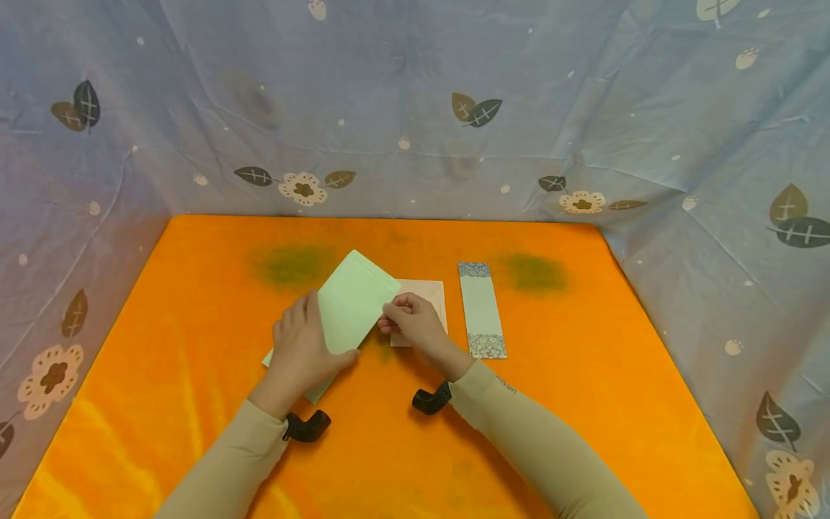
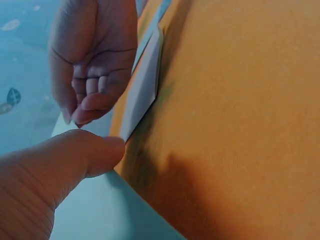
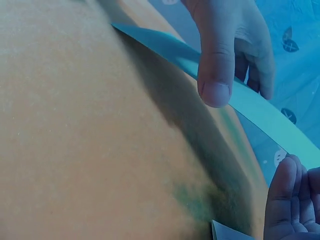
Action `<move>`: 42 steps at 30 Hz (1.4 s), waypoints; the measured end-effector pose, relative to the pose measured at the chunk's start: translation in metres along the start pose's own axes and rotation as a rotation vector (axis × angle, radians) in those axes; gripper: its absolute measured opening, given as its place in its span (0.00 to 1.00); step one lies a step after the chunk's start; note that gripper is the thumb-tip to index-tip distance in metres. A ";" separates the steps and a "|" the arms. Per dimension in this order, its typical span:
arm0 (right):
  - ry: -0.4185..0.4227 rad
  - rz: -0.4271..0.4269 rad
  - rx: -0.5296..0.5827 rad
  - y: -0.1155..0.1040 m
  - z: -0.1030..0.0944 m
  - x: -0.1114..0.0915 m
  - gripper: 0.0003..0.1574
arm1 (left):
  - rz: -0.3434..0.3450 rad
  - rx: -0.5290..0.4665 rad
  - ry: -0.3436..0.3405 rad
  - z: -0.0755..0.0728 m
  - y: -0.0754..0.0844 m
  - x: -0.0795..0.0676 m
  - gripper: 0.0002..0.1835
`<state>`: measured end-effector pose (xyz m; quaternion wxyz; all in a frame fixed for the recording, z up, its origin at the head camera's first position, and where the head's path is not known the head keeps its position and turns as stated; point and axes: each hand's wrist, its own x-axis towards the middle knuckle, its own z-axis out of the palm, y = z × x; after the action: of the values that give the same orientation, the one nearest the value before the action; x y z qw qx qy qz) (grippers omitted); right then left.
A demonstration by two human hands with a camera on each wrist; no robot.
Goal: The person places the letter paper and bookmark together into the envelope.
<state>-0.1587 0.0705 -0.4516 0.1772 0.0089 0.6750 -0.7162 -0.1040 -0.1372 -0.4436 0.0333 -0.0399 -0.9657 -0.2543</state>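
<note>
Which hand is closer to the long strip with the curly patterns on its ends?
The right hand. It is just left of the patterned strip, pinching the green paper near a corner. The left hand is farther left, gripping the same paper.

A curtained-off booth (image 1: 700, 130); what kind of room lies around it cannot be told. An orange surface (image 1: 376, 447), with green smudges (image 1: 292, 264) toward its far edge, is walled in by creased grey-blue cloth (image 1: 389, 72) printed with leaves (image 1: 476, 109) and flowers (image 1: 302, 189). The cloth hangs behind the far edge and along the left and right edges.
</note>
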 end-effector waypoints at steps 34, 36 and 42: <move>0.019 -0.211 -0.591 -0.011 -0.053 0.013 0.24 | 0.021 0.031 0.007 -0.002 -0.005 -0.001 0.64; 0.042 -0.216 -0.659 -0.014 -0.059 0.015 0.29 | 0.019 0.030 0.003 -0.002 -0.005 -0.001 0.64; 0.085 -0.188 -0.721 -0.018 -0.072 0.024 0.38 | 0.016 0.033 0.000 -0.001 -0.005 -0.001 0.65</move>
<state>-0.2021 0.1352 -0.4467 0.0739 -0.0864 0.8884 -0.4448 -0.1030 -0.1427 -0.4452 0.0358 -0.0473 -0.9695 -0.2380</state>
